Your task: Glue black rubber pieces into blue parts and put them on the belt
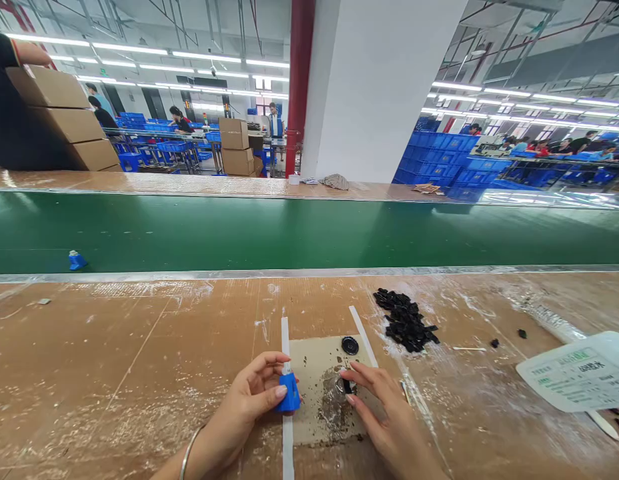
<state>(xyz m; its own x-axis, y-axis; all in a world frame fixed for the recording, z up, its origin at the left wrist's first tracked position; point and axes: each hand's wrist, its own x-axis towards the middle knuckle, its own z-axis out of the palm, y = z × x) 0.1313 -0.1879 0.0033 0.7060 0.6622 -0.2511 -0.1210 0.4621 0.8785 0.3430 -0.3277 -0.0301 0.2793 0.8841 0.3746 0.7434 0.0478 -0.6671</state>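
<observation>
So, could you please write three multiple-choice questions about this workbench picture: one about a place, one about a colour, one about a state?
1. Where does the heap of small black plastic pieces lie?
A. On the green conveyor belt
B. On the brown table, beyond the right hand
C. Inside a cardboard box

2. What colour is the small plastic part in the left hand?
A. Blue
B. Red
C. Yellow

3. How is the right hand?
A. Raised in the air
B. Fingers down on the grey cardboard pad
C. Holding a box

Answers: 1 B, the heap sits on the table; 2 A, it is plainly blue; 3 B, the fingertips press a small black piece there.
</observation>
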